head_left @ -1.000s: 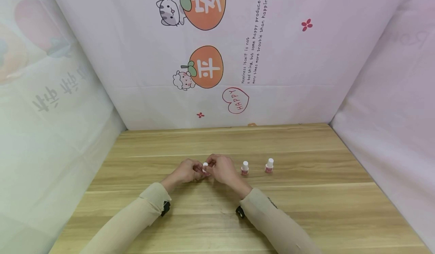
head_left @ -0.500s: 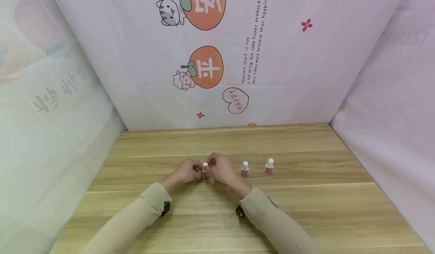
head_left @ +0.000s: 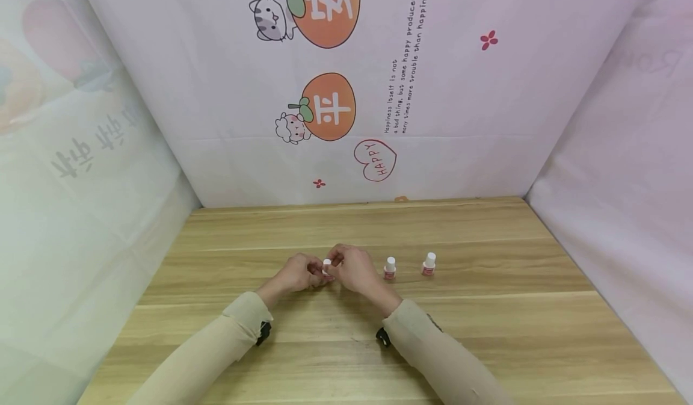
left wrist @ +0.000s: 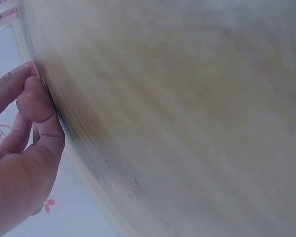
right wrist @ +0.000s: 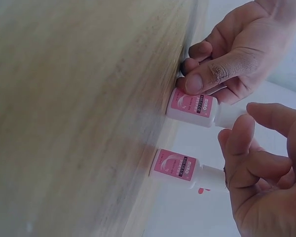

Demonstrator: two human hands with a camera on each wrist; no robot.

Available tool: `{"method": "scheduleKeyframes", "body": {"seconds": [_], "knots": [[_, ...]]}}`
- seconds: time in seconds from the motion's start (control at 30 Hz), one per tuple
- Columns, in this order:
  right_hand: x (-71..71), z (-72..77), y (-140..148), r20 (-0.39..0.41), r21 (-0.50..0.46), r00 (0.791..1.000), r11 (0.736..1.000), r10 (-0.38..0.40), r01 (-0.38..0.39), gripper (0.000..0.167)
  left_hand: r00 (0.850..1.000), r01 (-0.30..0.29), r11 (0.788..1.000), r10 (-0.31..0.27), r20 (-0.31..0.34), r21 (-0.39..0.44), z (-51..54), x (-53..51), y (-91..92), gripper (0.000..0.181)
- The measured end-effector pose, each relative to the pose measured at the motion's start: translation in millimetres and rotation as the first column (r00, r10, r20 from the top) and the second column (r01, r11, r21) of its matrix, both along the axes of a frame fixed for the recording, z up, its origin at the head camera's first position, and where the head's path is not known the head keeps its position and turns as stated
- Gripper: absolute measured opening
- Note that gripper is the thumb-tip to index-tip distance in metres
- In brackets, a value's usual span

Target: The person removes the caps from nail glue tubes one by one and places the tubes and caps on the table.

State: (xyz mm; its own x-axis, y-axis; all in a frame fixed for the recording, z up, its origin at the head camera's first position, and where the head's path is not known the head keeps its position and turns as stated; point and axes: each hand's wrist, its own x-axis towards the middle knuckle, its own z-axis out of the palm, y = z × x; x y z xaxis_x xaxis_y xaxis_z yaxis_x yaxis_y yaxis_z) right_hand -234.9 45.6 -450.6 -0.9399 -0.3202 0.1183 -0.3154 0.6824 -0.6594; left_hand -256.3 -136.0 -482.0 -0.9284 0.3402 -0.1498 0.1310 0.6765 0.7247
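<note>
A small white glue bottle with a pink label (right wrist: pixel 190 106) stands upright on the table between both hands. My left hand (head_left: pixel 299 272) pinches its lower body between thumb and fingers. My right hand (head_left: pixel 354 268) has thumb and index finger at its white cap (head_left: pixel 327 262), pinching it from above. In the left wrist view the left hand (left wrist: pixel 27 143) covers most of the bottle. Close beside it in the right wrist view stands a second glue bottle (right wrist: pixel 173 166), its cap partly behind the right hand (right wrist: pixel 271 163).
Two glue bottles, one nearer (head_left: pixel 390 268) and one farther right (head_left: pixel 429 264), stand upright on the wooden table (head_left: pixel 260 357). Printed white cloth hangs behind (head_left: pixel 449 104) and along both sides. Dark wrist bands show at both cuffs.
</note>
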Motion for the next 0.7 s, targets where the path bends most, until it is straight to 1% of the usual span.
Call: {"method": "scheduleKeyframes", "body": {"seconds": [0.2, 0.43, 0.57, 0.7], "knots": [[-0.6, 0.8, -1.0, -0.001, 0.014, 1.0, 1.0, -0.01, 0.01, 0.014, 1.0, -0.006, 1.0, 0.006, 0.002, 0.004, 0.2, 0.5, -0.3, 0.018], [-0.1, 1.6, -1.2, 0.016, 0.015, 1.0, 1.0, -0.008, 0.008, 0.009, 1.0, -0.002, 1.0, 0.002, 0.01, 0.029, 0.4, 0.6, -1.1, 0.018], [0.3, 3.1, -1.2, 0.008, 0.022, 1.0, 1.0, -0.002, 0.002, 0.007, 1.0, -0.003, 1.0, 0.003, 0.013, 0.027, -0.4, 0.3, -1.3, 0.018], [0.5, 3.7, -1.0, -0.008, 0.029, 1.0, 1.0, -0.007, 0.007, 0.009, 1.0, -0.004, 0.999, 0.003, 0.018, 0.032, -1.1, 0.3, -1.3, 0.02]]}}
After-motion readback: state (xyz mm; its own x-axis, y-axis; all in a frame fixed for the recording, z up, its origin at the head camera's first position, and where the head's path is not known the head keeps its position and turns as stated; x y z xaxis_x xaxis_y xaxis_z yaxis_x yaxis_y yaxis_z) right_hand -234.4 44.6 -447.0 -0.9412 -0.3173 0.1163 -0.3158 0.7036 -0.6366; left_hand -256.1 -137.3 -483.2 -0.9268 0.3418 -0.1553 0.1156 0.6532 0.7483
